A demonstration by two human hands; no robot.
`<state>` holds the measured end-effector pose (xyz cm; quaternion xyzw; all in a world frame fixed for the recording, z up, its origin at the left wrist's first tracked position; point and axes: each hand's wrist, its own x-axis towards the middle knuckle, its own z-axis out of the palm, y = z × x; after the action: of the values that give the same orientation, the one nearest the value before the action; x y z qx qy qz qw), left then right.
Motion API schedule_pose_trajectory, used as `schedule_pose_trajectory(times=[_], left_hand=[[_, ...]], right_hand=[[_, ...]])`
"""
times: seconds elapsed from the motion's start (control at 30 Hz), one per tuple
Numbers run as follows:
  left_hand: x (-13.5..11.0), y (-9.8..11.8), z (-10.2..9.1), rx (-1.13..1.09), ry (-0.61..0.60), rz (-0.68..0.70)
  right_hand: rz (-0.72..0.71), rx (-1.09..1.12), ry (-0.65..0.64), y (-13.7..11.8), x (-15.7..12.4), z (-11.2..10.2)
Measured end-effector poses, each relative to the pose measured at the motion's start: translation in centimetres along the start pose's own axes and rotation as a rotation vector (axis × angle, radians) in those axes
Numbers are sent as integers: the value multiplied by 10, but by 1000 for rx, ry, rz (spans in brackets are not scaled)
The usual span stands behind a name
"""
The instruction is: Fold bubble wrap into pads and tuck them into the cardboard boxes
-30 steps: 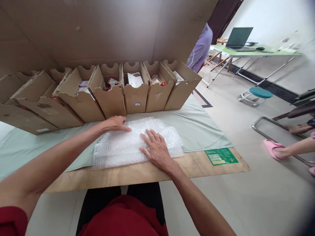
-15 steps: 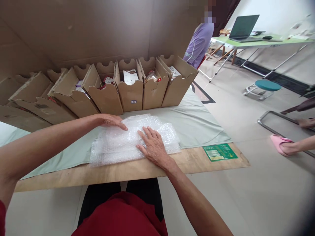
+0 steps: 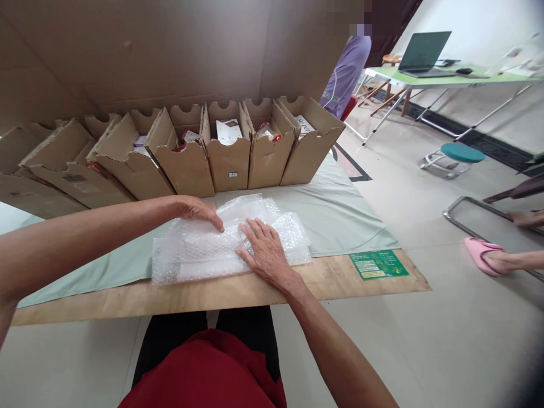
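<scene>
Clear bubble wrap (image 3: 204,258) lies in flat, overlapping layers near the front edge of the table. My right hand (image 3: 266,249) rests palm down on it, fingers spread. On the far left part of the wrap lies my left hand (image 3: 202,212), seen from its side, with the thumb stretched out; its other fingers are partly hidden. Neither hand visibly grips the wrap. Just behind the wrap stands a row of open cardboard bins (image 3: 230,164) holding small packaged items, among them a white card (image 3: 228,131).
A light green cloth (image 3: 340,209) covers much of the wooden tabletop (image 3: 323,277), with a green printed sheet (image 3: 378,265) at its right. A tall cardboard panel (image 3: 170,51) rises behind the bins. Farther right are a laptop (image 3: 425,54), a teal stool (image 3: 462,152) and another person's pink-shod foot (image 3: 482,255).
My left hand has slid slightly right and toward me on the bubble wrap, its fingertips nearer my right hand. The right hand stays almost in place. The view has shifted a little.
</scene>
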<state>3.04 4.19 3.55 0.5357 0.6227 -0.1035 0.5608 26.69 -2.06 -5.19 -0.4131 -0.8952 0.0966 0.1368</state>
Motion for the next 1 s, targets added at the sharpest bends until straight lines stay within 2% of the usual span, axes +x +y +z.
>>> schedule_pose_trajectory(times=[0.17,0.33,0.4,0.5,0.6,0.7,0.83,0.93,1.0], left_hand=[[-8,-2,9,-68,-17,15],[-6,-11,25,-119,71,71],[-10,-20,32,-146,95,105],[-33,-44,43,-231,160,147],[-76,-83,55,-451,255,162],[-129,-134,70,-682,423,155],[-202,-209,91,-921,765,126],[-254,-263,102,-1067,1071,68],[-286,-295,103,-1114,1298,37]], right_hand=[[0,24,17,0,0,0],[-27,112,29,4,-2,-2],[-54,222,98,9,-6,-7],[-40,405,353,17,-16,-18],[42,496,595,23,-21,-27],[79,501,659,21,-12,-23],[-9,484,519,-3,11,-4],[-66,455,397,-26,25,10],[-65,428,330,-37,32,16]])
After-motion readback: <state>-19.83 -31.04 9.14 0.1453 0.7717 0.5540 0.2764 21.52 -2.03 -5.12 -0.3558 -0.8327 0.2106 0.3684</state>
